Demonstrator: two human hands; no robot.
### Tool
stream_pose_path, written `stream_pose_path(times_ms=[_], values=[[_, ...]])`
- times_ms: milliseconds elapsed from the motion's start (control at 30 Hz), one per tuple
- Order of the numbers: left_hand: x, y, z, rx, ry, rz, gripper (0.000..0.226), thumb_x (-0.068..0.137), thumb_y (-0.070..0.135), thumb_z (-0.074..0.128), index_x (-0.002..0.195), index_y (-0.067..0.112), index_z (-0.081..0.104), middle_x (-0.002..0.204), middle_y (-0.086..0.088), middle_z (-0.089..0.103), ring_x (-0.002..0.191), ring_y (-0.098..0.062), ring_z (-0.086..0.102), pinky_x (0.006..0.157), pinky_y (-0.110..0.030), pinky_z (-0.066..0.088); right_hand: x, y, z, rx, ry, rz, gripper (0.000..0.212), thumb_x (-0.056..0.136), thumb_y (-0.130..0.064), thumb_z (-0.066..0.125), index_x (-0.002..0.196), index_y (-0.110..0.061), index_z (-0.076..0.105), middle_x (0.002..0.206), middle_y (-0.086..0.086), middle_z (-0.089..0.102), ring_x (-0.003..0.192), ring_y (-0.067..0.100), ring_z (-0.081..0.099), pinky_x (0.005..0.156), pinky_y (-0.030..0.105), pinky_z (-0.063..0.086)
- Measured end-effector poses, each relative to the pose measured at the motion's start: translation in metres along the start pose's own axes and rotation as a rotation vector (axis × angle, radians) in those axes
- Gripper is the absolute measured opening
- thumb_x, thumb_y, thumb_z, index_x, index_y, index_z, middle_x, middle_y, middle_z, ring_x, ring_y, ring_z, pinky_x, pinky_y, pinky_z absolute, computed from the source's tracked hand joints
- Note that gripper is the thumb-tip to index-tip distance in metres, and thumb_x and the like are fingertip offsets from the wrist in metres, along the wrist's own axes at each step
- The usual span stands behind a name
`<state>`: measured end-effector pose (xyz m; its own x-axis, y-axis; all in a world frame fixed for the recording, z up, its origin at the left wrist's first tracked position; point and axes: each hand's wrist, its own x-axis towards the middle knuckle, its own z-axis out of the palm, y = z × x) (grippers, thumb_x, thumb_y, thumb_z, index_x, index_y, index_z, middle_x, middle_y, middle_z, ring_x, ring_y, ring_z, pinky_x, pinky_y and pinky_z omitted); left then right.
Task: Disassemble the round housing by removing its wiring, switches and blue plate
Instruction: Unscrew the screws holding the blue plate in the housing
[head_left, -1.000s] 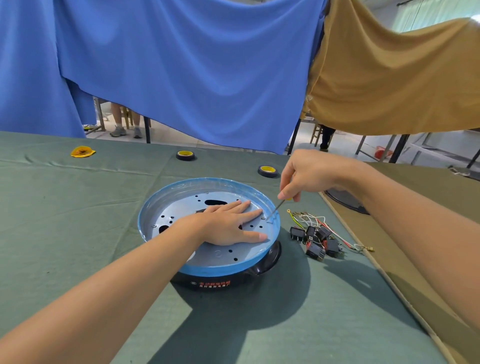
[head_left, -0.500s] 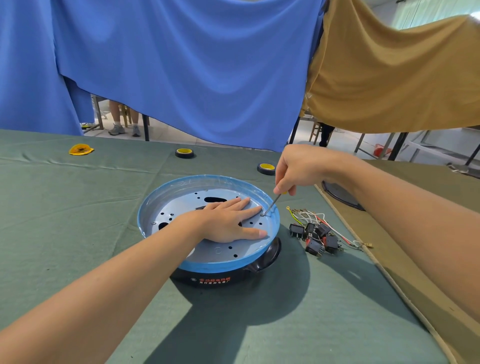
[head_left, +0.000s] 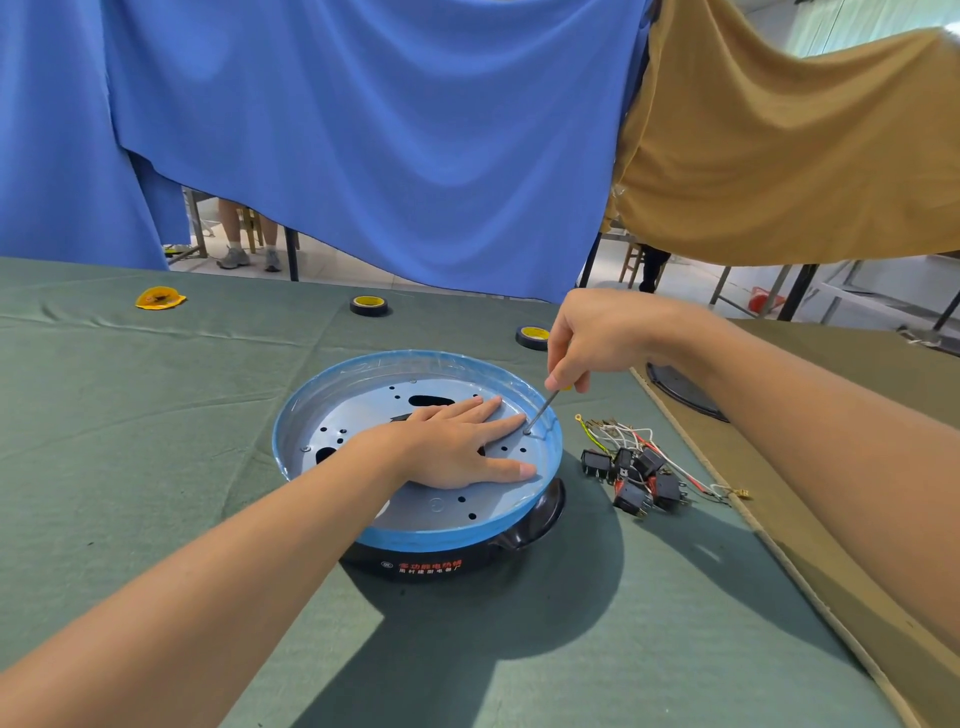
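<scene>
The round black housing (head_left: 431, 564) sits mid-table with the blue plate (head_left: 363, 415) on top, its floor dotted with holes. My left hand (head_left: 457, 447) lies flat on the plate, fingers spread and pointing right. My right hand (head_left: 597, 338) grips a thin screwdriver (head_left: 540, 413), its tip planted on the plate's right side just beyond my left fingertips. A bundle of black switches (head_left: 634, 475) with white, red and yellow-green wiring (head_left: 618, 431) lies loose on the cloth to the right of the housing.
Two tape rolls (head_left: 369, 305) (head_left: 532, 336) and a yellow scrap (head_left: 160, 299) lie on the far part of the green cloth. A dark round part (head_left: 680, 387) rests on the brown surface at right. Blue and tan drapes hang behind; a person's legs show beyond.
My right hand has shifted slightly left and up, bringing the screwdriver more upright with its tip staying on the plate. My left hand has stayed flat on the plate.
</scene>
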<state>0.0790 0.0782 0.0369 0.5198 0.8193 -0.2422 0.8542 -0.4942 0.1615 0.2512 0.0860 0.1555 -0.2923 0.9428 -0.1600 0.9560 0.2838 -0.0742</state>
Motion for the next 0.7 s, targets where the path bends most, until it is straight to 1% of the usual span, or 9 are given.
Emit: stream_pose_path(times_ms=[200, 300, 333, 500, 633, 700], values=[[-0.001, 0.000, -0.001, 0.015, -0.005, 0.009, 0.084, 0.081, 0.081, 0.020, 0.150, 0.044, -0.009, 0.161, 0.011, -0.015, 0.148, -0.012, -0.014, 0.118, -0.044, -0.003, 0.001, 0.004, 0.000, 0.023, -0.011, 0.002, 0.011, 0.083, -0.034, 0.073, 0.078, -0.025, 0.074, 0.064, -0.011, 0.072, 0.076, 0.010, 0.064, 0.083, 0.037, 0.054], [0.000, 0.000, 0.000, 0.026, -0.026, 0.011, 0.083, 0.083, 0.081, 0.018, 0.150, 0.044, -0.012, 0.161, 0.011, -0.019, 0.147, -0.012, -0.017, 0.118, -0.044, -0.005, 0.000, 0.008, 0.001, 0.040, -0.006, 0.006, 0.011, 0.082, -0.034, 0.074, 0.077, -0.025, 0.074, 0.063, -0.011, 0.071, 0.074, 0.009, 0.061, 0.076, 0.034, 0.052], [0.000, 0.000, 0.000, 0.034, -0.035, 0.010, 0.083, 0.081, 0.081, 0.017, 0.150, 0.044, -0.014, 0.160, 0.011, -0.020, 0.147, -0.012, -0.018, 0.118, -0.044, -0.006, 0.000, 0.009, 0.000, 0.038, -0.002, 0.008, 0.011, 0.082, -0.034, 0.074, 0.077, -0.025, 0.074, 0.062, -0.011, 0.071, 0.073, 0.009, 0.060, 0.075, 0.033, 0.052], [0.002, -0.001, 0.000, 0.043, -0.060, 0.008, 0.086, 0.078, 0.083, 0.014, 0.148, 0.045, -0.017, 0.160, 0.011, -0.023, 0.146, -0.012, -0.021, 0.118, -0.045, -0.008, -0.001, 0.013, 0.000, 0.031, -0.005, 0.015, 0.011, 0.083, -0.035, 0.073, 0.078, -0.025, 0.074, 0.064, -0.011, 0.072, 0.080, 0.011, 0.065, 0.086, 0.038, 0.054], [0.002, -0.001, 0.000, 0.029, -0.066, 0.005, 0.093, 0.069, 0.086, 0.010, 0.148, 0.046, -0.017, 0.159, 0.012, -0.023, 0.146, -0.011, -0.022, 0.118, -0.044, -0.008, 0.000, 0.016, 0.001, 0.046, 0.003, 0.003, 0.010, 0.083, -0.036, 0.073, 0.079, -0.027, 0.074, 0.065, -0.011, 0.072, 0.085, 0.012, 0.066, 0.089, 0.040, 0.054], [0.002, -0.002, 0.000, 0.020, -0.063, 0.006, 0.094, 0.067, 0.087, 0.010, 0.148, 0.047, -0.017, 0.159, 0.012, -0.023, 0.146, -0.011, -0.022, 0.118, -0.044, -0.008, -0.001, 0.017, 0.001, 0.065, 0.006, -0.008, 0.011, 0.084, -0.036, 0.073, 0.080, -0.026, 0.074, 0.065, -0.010, 0.072, 0.083, 0.008, 0.066, 0.088, 0.039, 0.054]])
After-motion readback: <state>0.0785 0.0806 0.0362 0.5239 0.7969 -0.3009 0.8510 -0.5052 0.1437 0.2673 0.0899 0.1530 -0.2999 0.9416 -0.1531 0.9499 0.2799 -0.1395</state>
